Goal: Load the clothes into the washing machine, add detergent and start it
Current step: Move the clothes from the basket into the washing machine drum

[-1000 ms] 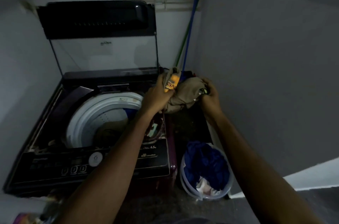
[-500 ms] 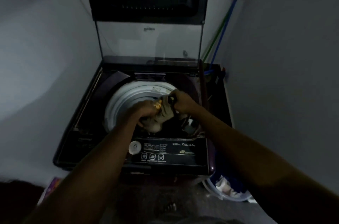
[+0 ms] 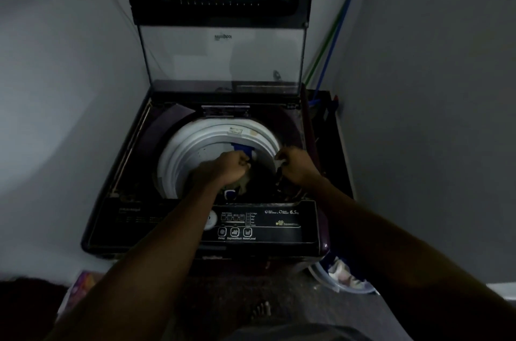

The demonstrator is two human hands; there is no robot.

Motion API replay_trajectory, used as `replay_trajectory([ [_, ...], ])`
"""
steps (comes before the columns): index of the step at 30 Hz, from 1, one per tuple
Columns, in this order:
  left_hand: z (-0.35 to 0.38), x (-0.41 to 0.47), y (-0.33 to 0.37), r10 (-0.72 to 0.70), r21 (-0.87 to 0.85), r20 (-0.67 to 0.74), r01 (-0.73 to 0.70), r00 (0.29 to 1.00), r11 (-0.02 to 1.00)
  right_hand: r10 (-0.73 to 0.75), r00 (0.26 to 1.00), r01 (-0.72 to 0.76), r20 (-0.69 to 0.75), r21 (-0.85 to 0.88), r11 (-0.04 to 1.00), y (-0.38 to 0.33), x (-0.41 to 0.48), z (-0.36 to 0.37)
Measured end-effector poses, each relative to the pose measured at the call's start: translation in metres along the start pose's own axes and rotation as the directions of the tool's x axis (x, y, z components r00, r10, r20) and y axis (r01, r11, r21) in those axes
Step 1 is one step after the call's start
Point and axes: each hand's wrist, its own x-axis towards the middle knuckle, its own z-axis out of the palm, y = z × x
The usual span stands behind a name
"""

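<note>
Two hands over drum (image 3: 178, 156) | L hand (image 3: 233, 166) fisted on tan cloth (image 3: 245, 182), low in drum mouth | R hand (image 3: 297, 164) closed, contents unclear | risk: cloth snags on rim, hangs out, lid (image 3: 220, 33) won't shut | tub (image 3: 339, 280) w/ more clothes by washer (image 3: 257, 224)

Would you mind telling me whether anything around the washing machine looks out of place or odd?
Nothing stands out. The lid is up, both hands are pushing clothes into the drum, and the laundry basket sits upright on the floor beside the machine.
</note>
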Motion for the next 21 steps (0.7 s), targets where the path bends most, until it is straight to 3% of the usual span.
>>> replay_trajectory([
  [9, 0.049, -0.019, 0.086, 0.268, 0.121, -0.22, -0.247, 0.938, 0.962, 0.033, 0.955, -0.01, -0.293, 0.08, 0.997, 0.057, -0.054, -0.042],
  [12, 0.074, -0.03, 0.123, 0.402, 0.187, -0.298, -0.36, 0.866, 0.914, 0.064, 0.956, -0.044, -0.288, 0.077, 0.996, 0.09, -0.078, -0.058],
  [15, 0.104, -0.042, 0.158, 0.495, 0.265, -0.288, -0.428, 0.82, 0.864, 0.088, 0.958, -0.07, -0.274, 0.073, 0.995, 0.126, -0.105, -0.072],
  [21, 0.176, -0.065, 0.204, 0.523, 0.298, -0.198, -0.457, 0.829, 0.838, 0.153, 0.964, -0.134, -0.216, 0.098, 0.986, 0.204, -0.159, -0.09],
])
